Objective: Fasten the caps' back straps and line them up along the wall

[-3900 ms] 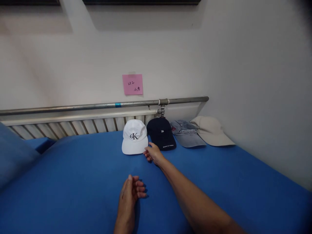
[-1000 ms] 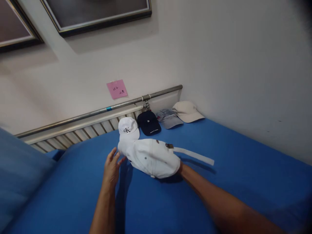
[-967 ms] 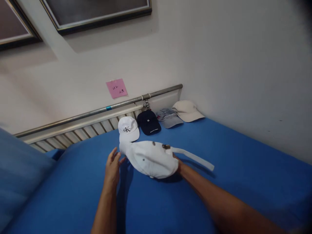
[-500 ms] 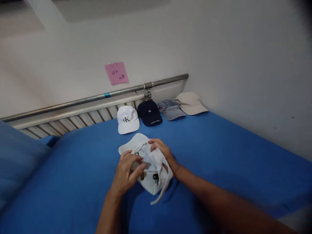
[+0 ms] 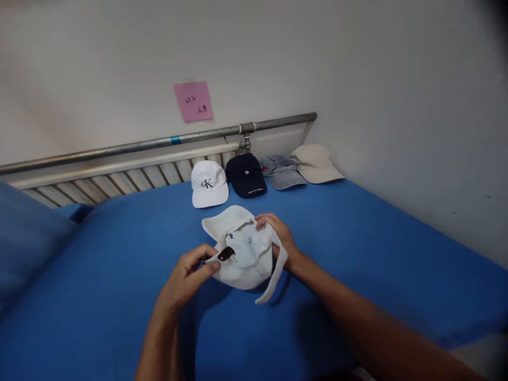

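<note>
Two hands worked one white cap (image 5: 242, 254), which lay upside down on the blue bed (image 5: 99, 286), in front of the row of four caps along the radiator. My left hand (image 5: 186, 275) was closed in a pinch on the back strap at the dark buckle (image 5: 226, 253), and my right hand (image 5: 278, 235) was curled over the far rim of the crown, gripping the fabric there. To do this step well, I judged that the right hand had to keep the crown steady while the left fed the strap straight through the buckle without twisting it, with the loose strap end (image 5: 273, 280) kept free of the fingers. The cap was soft white cotton, its brim (image 5: 222, 222) pointing toward the white CK cap (image 5: 209, 184) behind it, its inside showing pale seam tape and a small blue mark. Its long strap tail trailed off the near side of the crown toward me. Right of the CK cap sat a navy cap (image 5: 245, 175), a grey cap (image 5: 281, 172) and a beige cap (image 5: 315, 164).
</note>
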A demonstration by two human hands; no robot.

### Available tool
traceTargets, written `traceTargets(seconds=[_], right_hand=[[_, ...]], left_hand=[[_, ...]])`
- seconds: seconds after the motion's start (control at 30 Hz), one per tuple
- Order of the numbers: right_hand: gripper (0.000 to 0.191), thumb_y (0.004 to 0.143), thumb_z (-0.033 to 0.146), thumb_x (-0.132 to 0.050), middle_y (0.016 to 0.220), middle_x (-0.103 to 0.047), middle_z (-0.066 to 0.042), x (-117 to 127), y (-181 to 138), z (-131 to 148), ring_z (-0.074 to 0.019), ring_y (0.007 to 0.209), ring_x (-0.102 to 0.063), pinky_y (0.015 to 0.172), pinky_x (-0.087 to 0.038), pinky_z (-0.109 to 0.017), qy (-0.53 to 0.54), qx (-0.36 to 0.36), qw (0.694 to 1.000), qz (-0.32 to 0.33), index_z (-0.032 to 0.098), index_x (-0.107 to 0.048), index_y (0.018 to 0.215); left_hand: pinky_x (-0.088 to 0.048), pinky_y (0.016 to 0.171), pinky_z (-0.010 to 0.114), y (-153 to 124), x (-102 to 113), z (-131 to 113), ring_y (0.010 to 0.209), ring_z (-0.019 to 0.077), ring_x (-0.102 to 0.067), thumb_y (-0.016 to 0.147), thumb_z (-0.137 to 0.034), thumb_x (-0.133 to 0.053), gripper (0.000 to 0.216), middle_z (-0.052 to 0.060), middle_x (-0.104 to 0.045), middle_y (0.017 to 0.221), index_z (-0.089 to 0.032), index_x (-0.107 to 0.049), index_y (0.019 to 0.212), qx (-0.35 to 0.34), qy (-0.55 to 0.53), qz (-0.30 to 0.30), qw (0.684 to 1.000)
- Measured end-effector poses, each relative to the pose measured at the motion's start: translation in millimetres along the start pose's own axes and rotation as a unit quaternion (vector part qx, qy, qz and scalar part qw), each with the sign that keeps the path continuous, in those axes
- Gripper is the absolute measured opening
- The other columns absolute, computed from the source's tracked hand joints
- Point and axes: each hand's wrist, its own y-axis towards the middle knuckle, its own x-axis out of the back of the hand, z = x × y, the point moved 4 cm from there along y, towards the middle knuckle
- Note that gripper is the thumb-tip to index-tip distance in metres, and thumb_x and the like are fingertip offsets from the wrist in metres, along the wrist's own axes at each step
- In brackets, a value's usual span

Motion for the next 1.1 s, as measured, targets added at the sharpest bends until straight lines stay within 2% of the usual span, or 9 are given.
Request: traceTargets(seconds=[0.17, 0.33, 0.43, 0.53, 0.67, 0.77, 0.83, 0.9, 1.1], right_hand=[[0.017, 0.068, 0.013, -0.061, 0.111, -0.062, -0.008, -1, -2, 15, -0.0281, 0.108, -0.053, 0.093, -0.038, -0.046, -0.109, 0.014, 0.993, 0.049, 0.023, -0.061, 0.082], [0.047, 0.070, 0.003, -0.051, 0.131, -0.055, -0.010, -6, -21, 75, -0.0260, 0.126, -0.044, 0.104, -0.028, -0.049, -0.144, 0.218, 0.953, 0.151, 0.022, -0.056, 0.113], [0.042, 0.073, 0.009, -0.055, 0.113, -0.065, -0.010, -14, -36, 102, -0.0225, 0.106, -0.058, 0.104, -0.027, -0.048, -0.118, 0.305, 0.925, 0.193, 0.020, -0.055, 0.113], [0.020, 0.081, 0.014, -0.054, 0.082, -0.068, -0.004, -24, -43, 107, -0.0167, 0.075, -0.061, 0.095, -0.035, -0.045, -0.134, 0.316, 0.914, 0.216, 0.019, -0.061, 0.099], [0.012, 0.085, 0.016, -0.053, 0.072, -0.065, -0.003, -26, -37, 94, -0.0148, 0.067, -0.057, 0.073, -0.042, -0.034, -0.088, 0.210, 0.946, 0.230, 0.018, -0.065, 0.083], [0.005, 0.083, 0.023, -0.060, 0.078, -0.066, -0.001, -18, -26, 74, -0.0144, 0.070, -0.059, 0.065, -0.044, -0.029, 0.069, 0.004, 0.983, 0.169, 0.021, -0.064, 0.085], [0.010, 0.082, 0.028, -0.060, 0.074, -0.064, 0.001, -15, -23, 60, -0.0124, 0.062, -0.057, 0.059, -0.045, -0.026, 0.188, -0.131, 0.967, 0.107, 0.022, -0.063, 0.090], [0.016, 0.081, 0.029, -0.059, 0.066, -0.062, 0.003, -18, -22, 49, -0.0108, 0.056, -0.055, 0.055, -0.043, -0.025, 0.274, -0.217, 0.933, 0.083, 0.022, -0.062, 0.095], [0.025, 0.071, 0.025, -0.069, 0.069, -0.063, 0.001, -28, -19, 32, -0.0096, 0.058, -0.056, 0.059, -0.045, -0.026, 0.382, -0.312, 0.865, 0.096, 0.019, -0.068, 0.094]], left_hand=[[-0.041, 0.059, 0.024, -3, 18, 12, 0.063, 0.0143, -0.053, 0.074, -0.035, -0.068, 0.018, 0.000, -0.063, 0.068, -0.018, -0.069, 0.078, 0.033, -0.076, -0.079, 0.993], [-0.038, 0.054, 0.022, -1, 20, 15, 0.058, 0.0127, -0.051, 0.069, -0.034, -0.073, 0.018, 0.000, -0.062, 0.065, -0.018, -0.070, 0.074, 0.060, -0.093, -0.118, 0.987], [-0.040, 0.054, 0.022, 0, 15, 13, 0.059, 0.0135, -0.051, 0.068, -0.034, -0.074, 0.017, 0.001, -0.063, 0.067, -0.018, -0.070, 0.074, 0.060, -0.098, -0.109, 0.987], [-0.040, 0.054, 0.021, 1, 13, 13, 0.058, 0.0128, -0.052, 0.068, -0.033, -0.074, 0.018, 0.000, -0.062, 0.067, -0.017, -0.071, 0.074, 0.057, -0.091, -0.105, 0.989], [-0.040, 0.054, 0.020, 2, 16, 20, 0.058, 0.0113, -0.052, 0.068, -0.032, -0.075, 0.018, 0.000, -0.062, 0.066, -0.016, -0.071, 0.074, 0.059, -0.107, -0.104, 0.987], [-0.042, 0.057, 0.021, 2, 15, 25, 0.062, 0.0125, -0.055, 0.067, -0.031, -0.076, 0.017, 0.001, -0.066, 0.072, -0.017, -0.072, 0.076, 0.062, -0.130, -0.099, 0.985], [-0.044, 0.060, 0.022, 2, 14, 25, 0.066, 0.0140, -0.057, 0.067, -0.030, -0.076, 0.016, 0.002, -0.067, 0.076, -0.018, -0.073, 0.078, 0.057, -0.136, -0.096, 0.984], [-0.045, 0.064, 0.023, 3, 12, 22, 0.071, 0.0150, -0.059, 0.068, -0.029, -0.076, 0.014, 0.002, -0.068, 0.079, -0.019, -0.074, 0.078, 0.044, -0.134, -0.093, 0.986], [-0.046, 0.066, 0.024, 4, 4, 21, 0.071, 0.0160, -0.061, 0.069, -0.030, -0.075, 0.018, 0.004, -0.070, 0.081, -0.019, -0.074, 0.083, 0.062, -0.155, -0.077, 0.983]])
